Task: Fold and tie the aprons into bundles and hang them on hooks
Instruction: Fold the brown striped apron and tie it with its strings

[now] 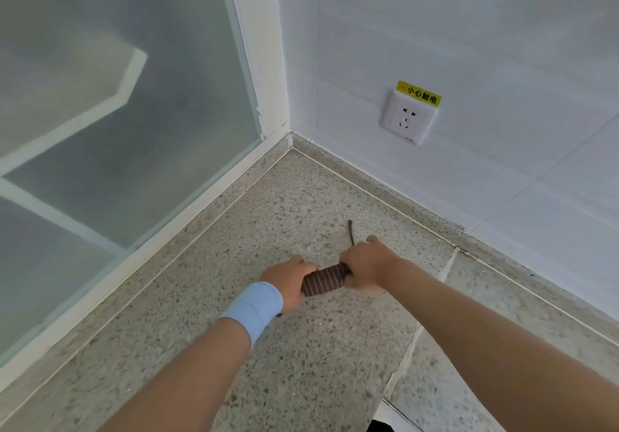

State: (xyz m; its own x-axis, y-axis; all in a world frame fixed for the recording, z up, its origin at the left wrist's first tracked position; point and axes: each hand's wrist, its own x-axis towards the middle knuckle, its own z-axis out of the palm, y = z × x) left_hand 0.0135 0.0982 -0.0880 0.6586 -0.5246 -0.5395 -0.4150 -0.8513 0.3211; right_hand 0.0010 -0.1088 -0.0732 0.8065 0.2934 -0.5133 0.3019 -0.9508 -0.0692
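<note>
A brown apron with thin white stripes is rolled into a tight bundle lying on the speckled stone counter. My left hand, with a light blue wristband on its wrist, grips the bundle's left end. My right hand grips the right end, fingers curled over it. A thin brown apron strap sticks out past my right hand toward the back wall. The part of the bundle under both hands is hidden.
The counter runs into a corner. A frosted glass pane stands on the left, and a white tiled wall on the right carries a power socket with a yellow warning label. A seam crosses the counter.
</note>
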